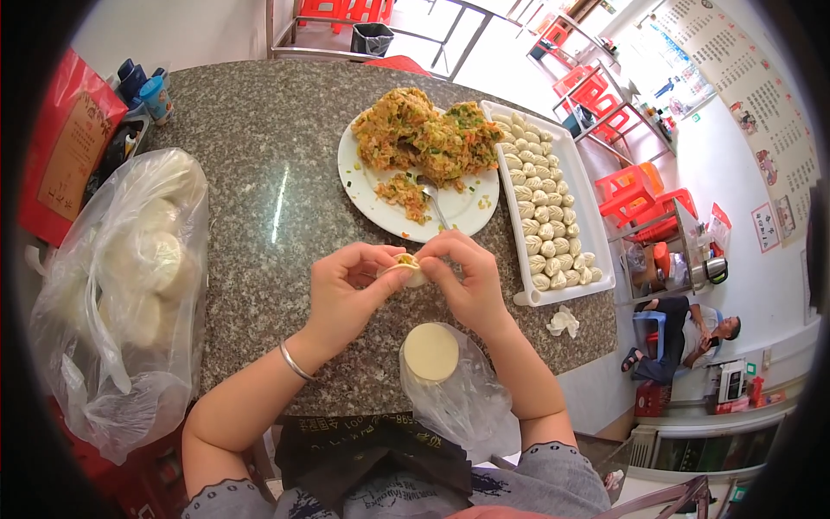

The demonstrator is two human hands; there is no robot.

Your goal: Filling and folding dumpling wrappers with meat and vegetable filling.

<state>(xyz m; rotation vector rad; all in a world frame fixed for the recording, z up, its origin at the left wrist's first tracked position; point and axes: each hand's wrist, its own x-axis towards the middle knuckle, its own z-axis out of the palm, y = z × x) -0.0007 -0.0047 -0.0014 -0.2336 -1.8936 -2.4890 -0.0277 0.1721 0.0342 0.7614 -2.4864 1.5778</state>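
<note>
Between my two hands is a small dumpling [413,273], its pale wrapper folded around a bit of yellowish filling that still shows at the top. My left hand [353,281] cups it from the left with thumb and fingers. From the other side, my right hand [465,275] pinches the wrapper's edge. Just below them lies a stack of round dumpling wrappers [430,352] on a clear plastic bag [458,402]. Beyond my hands, a white plate [359,188] carries heaped chopped filling [424,138] and a metal spoon or fork [434,201].
At the right, a white tray [600,259] holds rows of pleated dumplings [543,208]; a crumpled tissue [563,322] lies beside it. A plastic bag of round pale pieces [130,294] and a red bag [69,147] stand left. A person [683,337] sits at the far right.
</note>
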